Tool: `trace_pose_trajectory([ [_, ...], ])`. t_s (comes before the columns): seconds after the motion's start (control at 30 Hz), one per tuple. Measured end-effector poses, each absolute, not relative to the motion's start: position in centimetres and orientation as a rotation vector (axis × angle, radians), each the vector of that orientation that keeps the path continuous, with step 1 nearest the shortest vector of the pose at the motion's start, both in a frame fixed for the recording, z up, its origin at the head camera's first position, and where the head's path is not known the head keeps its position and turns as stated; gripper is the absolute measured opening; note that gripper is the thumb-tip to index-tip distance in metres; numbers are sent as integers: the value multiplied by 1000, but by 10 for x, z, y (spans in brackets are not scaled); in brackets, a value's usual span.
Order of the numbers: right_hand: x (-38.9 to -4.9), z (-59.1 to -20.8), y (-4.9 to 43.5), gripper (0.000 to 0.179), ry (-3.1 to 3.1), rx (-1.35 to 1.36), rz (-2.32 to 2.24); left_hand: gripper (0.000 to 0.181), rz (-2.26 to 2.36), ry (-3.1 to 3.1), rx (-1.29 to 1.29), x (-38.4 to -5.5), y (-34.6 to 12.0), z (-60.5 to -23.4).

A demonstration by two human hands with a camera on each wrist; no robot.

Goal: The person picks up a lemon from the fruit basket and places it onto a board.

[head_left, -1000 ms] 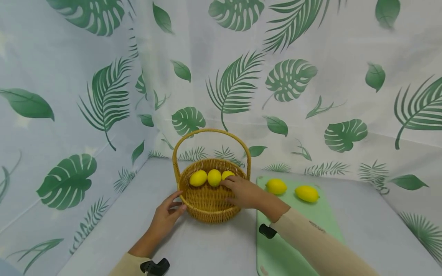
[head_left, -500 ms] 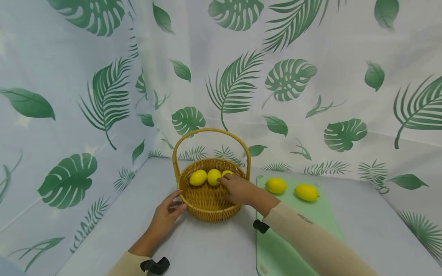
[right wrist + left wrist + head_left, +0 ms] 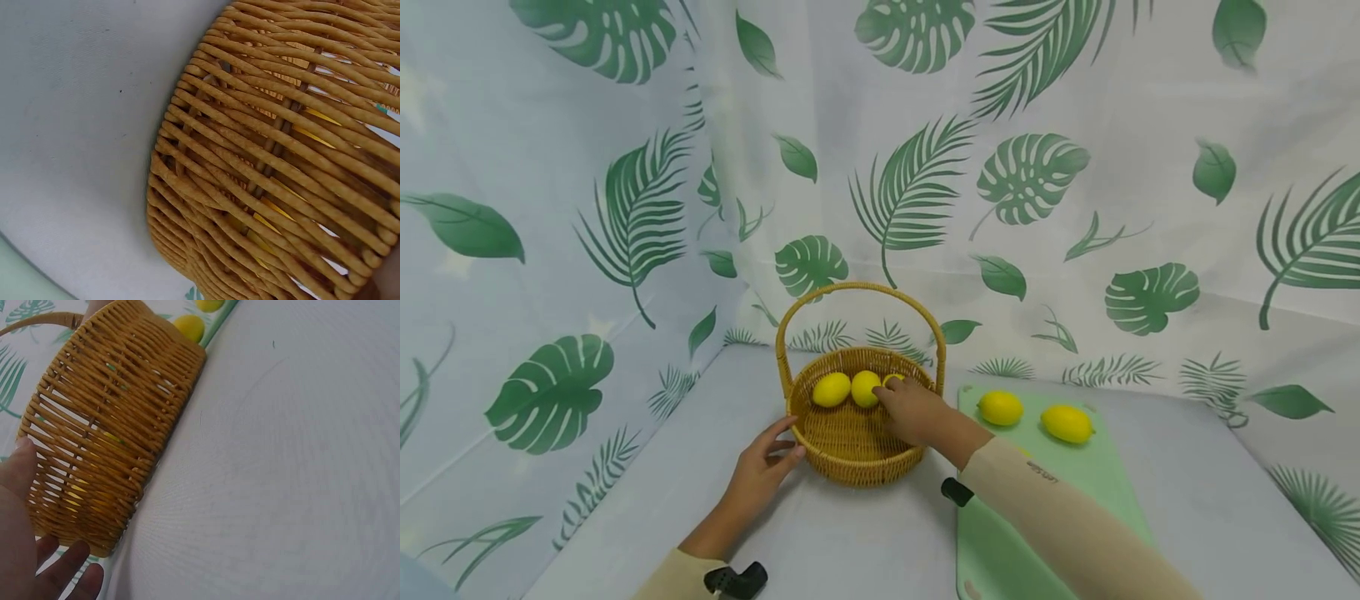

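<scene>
A brown wicker basket with a tall arched handle stands on the table. Two lemons lie plainly in view along its back wall, and a third lemon shows partly past my right hand. My left hand holds the basket's left rim; in the left wrist view its thumb lies against the weave. Reaching over the right rim, my right hand has its fingers curled at the third lemon, fingertips close beside the middle one. The right wrist view is mostly basket weave, hiding those fingers.
Right of the basket lies a light green board. Two lemons rest on its far part, and a sliver of yellow shows beside my right sleeve. A leaf-printed curtain closes off the back and left.
My right hand and forearm have shifted slightly left inside the basket, covering more of the third lemon. A bit of yellow now shows past the sleeve. My left hand has stayed put.
</scene>
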State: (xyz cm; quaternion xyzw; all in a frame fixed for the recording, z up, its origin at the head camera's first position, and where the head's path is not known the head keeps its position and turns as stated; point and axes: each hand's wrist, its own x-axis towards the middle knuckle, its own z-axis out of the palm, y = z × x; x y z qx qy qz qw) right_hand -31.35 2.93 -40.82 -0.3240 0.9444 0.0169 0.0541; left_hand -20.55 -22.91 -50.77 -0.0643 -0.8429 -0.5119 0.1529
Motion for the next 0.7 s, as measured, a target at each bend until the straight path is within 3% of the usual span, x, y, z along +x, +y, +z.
trace_pose_trajectory([
  [0.7,-329,-417,16,51,3143,-761,141,57,-1483,-2410,-198,-207,-231,-509],
])
